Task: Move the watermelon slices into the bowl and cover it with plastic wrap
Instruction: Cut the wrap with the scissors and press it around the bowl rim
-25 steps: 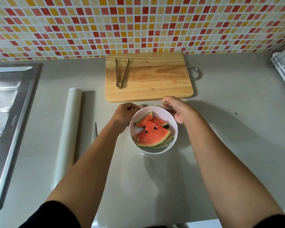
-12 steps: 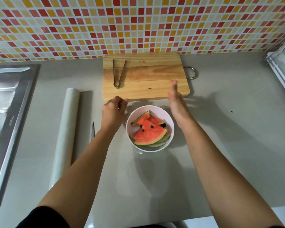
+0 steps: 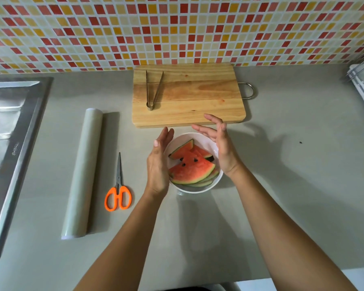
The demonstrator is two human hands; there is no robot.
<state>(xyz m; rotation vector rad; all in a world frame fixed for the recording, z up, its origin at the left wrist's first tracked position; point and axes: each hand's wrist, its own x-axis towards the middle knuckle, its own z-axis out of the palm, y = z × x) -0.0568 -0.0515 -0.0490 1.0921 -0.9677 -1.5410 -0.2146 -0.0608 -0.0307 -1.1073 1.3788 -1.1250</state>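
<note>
Red watermelon slices in round white bowl; left hand, right hand spread, empty. Likely next: smoothing wrap down.

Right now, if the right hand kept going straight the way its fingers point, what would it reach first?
The right hand is open beside the bowl, fingers aimed away from the person. Straight on, it would probably meet the near edge of the cutting board first; its height above the counter is unclear.
</note>
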